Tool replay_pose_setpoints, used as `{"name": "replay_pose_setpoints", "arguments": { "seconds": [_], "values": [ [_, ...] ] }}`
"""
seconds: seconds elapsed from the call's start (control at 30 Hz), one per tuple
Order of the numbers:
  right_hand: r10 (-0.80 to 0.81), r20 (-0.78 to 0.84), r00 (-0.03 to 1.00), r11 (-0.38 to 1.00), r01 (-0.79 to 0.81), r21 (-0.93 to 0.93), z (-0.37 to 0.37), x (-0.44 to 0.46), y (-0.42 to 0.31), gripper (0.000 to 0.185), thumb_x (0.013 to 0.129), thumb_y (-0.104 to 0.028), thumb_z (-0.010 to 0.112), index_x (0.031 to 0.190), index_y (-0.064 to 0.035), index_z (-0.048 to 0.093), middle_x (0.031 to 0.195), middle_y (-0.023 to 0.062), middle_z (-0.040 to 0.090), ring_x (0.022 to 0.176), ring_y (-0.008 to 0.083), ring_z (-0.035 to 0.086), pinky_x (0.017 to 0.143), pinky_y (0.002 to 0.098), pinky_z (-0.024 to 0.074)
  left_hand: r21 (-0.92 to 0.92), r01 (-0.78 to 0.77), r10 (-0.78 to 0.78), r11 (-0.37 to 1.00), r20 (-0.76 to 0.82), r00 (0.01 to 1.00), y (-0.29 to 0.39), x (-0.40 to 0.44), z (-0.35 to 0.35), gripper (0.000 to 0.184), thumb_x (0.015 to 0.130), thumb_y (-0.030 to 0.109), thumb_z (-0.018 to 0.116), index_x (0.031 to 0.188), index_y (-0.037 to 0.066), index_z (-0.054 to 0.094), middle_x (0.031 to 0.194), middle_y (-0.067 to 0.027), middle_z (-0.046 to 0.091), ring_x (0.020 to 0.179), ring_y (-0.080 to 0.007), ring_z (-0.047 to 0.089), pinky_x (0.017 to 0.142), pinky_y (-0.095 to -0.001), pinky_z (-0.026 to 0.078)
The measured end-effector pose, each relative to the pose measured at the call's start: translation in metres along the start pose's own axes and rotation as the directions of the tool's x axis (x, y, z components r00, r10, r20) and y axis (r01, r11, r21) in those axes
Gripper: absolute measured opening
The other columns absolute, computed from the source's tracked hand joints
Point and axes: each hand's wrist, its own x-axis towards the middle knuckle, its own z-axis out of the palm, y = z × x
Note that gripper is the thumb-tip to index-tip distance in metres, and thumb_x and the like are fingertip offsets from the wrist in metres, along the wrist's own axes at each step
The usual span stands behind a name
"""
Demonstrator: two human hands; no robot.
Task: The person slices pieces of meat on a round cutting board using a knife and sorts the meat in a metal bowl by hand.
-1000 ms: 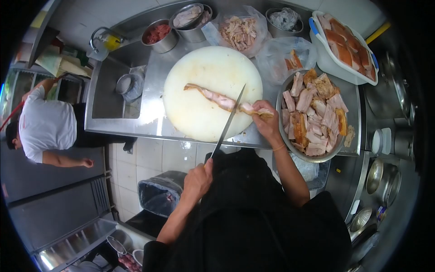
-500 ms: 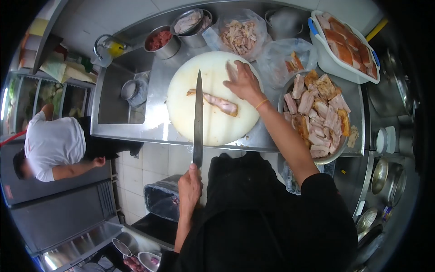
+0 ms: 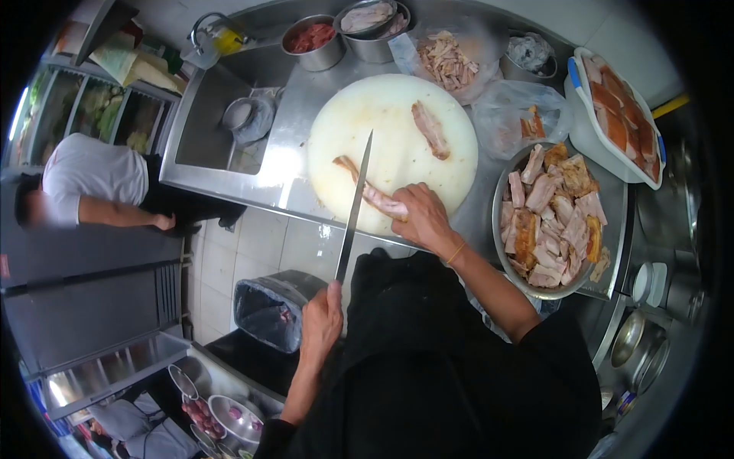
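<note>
My left hand (image 3: 322,315) is closed around the handle of a long knife (image 3: 355,212), its blade pointing away from me over the round white cutting board (image 3: 348,107). Under or beside the blade lies a long strip of cooked pork (image 3: 383,201). The fingers of my right hand (image 3: 425,218) grip the strip's near right end, close to the board's front edge. A second pork piece (image 3: 430,131) rests alone at the upper right of the board. To the right of my right hand stands a metal bowl (image 3: 501,252) heaped with pork chunks (image 3: 552,218).
Behind the board are a pot of red meat (image 3: 312,42), a bag of sliced meat (image 3: 447,65) and a white tub of pork slabs (image 3: 581,115). A sink (image 3: 218,115) is at left. Below stands a lined bin (image 3: 275,306). A person in white (image 3: 99,180) bends at left.
My right hand has come from the board's upper right down to the strip and taken its end. A separate pork piece now shows at upper right. The knife is tilted more; the view has shifted.
</note>
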Motion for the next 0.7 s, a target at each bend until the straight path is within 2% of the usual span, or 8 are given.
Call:
{"name": "replay_pose_setpoints", "arguments": {
  "seconds": [0.17, 0.3, 0.33, 0.43, 0.47, 0.53, 0.6, 0.7],
  "values": [
    [0.033, 0.015, 0.999, 0.999, -0.033, 0.028, -0.018, -0.008, 0.002, 0.033, 0.066, -0.008, 0.074, 0.099, -0.0066, 0.072, 0.098, 0.0111, 0.064, 0.097, 0.0325, 0.059, 0.088, 0.0426, 0.0509, 0.109, -0.019, 0.023, 0.994, -0.038, 0.999, 0.002, 0.006, -0.01, 0.061, 0.109, 0.046, 0.043, 0.09, -0.007, 0.065, 0.088, -0.038, 0.063, 0.093, -0.0595, 0.059, 0.077, -0.0595, 0.047],
    [0.035, -0.012, 0.999, 0.996, -0.034, 0.081, -0.017, -0.009, 0.007, 0.032, 0.068, -0.006, 0.074, 0.099, -0.0037, 0.072, 0.097, 0.0129, 0.064, 0.097, 0.0342, 0.06, 0.088, 0.0434, 0.0516, 0.117, -0.053, 0.066, 0.992, -0.109, 0.992, 0.026, -0.007, -0.025, 0.055, 0.109, 0.043, 0.046, 0.086, -0.005, 0.061, 0.081, -0.036, 0.063, 0.085, -0.0581, 0.061, 0.073, -0.06, 0.047],
    [0.032, -0.02, 0.999, 0.996, -0.03, 0.086, -0.016, -0.009, 0.008, 0.032, 0.068, -0.006, 0.074, 0.1, -0.0029, 0.073, 0.097, 0.0135, 0.064, 0.097, 0.0348, 0.06, 0.088, 0.0437, 0.0517, 0.102, -0.102, 0.115, 0.99, -0.134, 0.984, 0.024, -0.009, -0.024, 0.051, 0.108, 0.04, 0.048, 0.086, -0.004, 0.06, 0.076, -0.0349, 0.063, 0.08, -0.0573, 0.062, 0.07, -0.0609, 0.048],
    [0.064, -0.018, 0.998, 0.992, -0.062, 0.114, -0.014, -0.011, 0.009, 0.032, 0.068, -0.006, 0.074, 0.1, -0.001, 0.073, 0.097, 0.0157, 0.064, 0.096, 0.0363, 0.06, 0.088, 0.0445, 0.0517, 0.177, -0.169, 0.194, 0.97, -0.133, 0.972, -0.011, 0.005, 0.005, 0.048, 0.107, 0.038, 0.051, 0.086, -0.003, 0.06, 0.073, -0.0347, 0.063, 0.076, -0.057, 0.063, 0.07, -0.0611, 0.05],
    [0.08, -0.006, 0.997, 0.991, -0.079, 0.112, -0.014, -0.012, 0.008, 0.033, 0.068, -0.006, 0.074, 0.1, -0.0005, 0.073, 0.097, 0.0162, 0.064, 0.096, 0.0365, 0.059, 0.088, 0.0444, 0.0516, 0.363, -0.103, 0.14, 0.926, -0.079, 0.987, -0.01, 0.005, 0.008, 0.049, 0.107, 0.04, 0.05, 0.086, -0.003, 0.061, 0.076, -0.0357, 0.065, 0.076, -0.0568, 0.064, 0.073, -0.0616, 0.052],
    [0.114, 0.011, 0.993, 0.988, -0.114, 0.103, -0.018, -0.014, 0.006, 0.033, 0.068, -0.005, 0.074, 0.101, 0.0005, 0.073, 0.098, 0.0172, 0.063, 0.096, 0.0371, 0.059, 0.088, 0.0442, 0.0516, 0.376, -0.071, 0.096, 0.924, -0.047, 0.994, -0.007, 0.008, 0.004, 0.05, 0.107, 0.041, 0.049, 0.087, -0.003, 0.062, 0.079, -0.0357, 0.066, 0.079, -0.0568, 0.064, 0.075, -0.0611, 0.053],
    [0.112, -0.067, 0.991, 0.99, -0.106, 0.089, -0.016, -0.021, 0.009, 0.038, 0.068, -0.006, 0.075, 0.105, 0.0011, 0.071, 0.098, 0.0175, 0.063, 0.097, 0.0378, 0.059, 0.089, 0.0448, 0.0513, 0.359, -0.065, 0.075, 0.931, -0.015, 0.997, -0.004, 0.009, -0.002, 0.053, 0.108, 0.044, 0.046, 0.089, -0.003, 0.064, 0.083, -0.0357, 0.067, 0.085, -0.0573, 0.064, 0.077, -0.06, 0.053],
    [0.066, -0.219, 0.974, 0.995, -0.046, 0.093, -0.018, -0.024, 0.01, 0.042, 0.068, -0.004, 0.076, 0.109, 0.0013, 0.066, 0.1, 0.0182, 0.063, 0.098, 0.0389, 0.059, 0.09, 0.0458, 0.0507, 0.287, -0.07, 0.08, 0.956, -0.023, 0.997, 0.003, 0.006, -0.006, 0.052, 0.108, 0.043, 0.045, 0.089, -0.003, 0.063, 0.08, -0.0357, 0.065, 0.085, -0.0576, 0.063, 0.075, -0.0596, 0.051]
  ]
}}
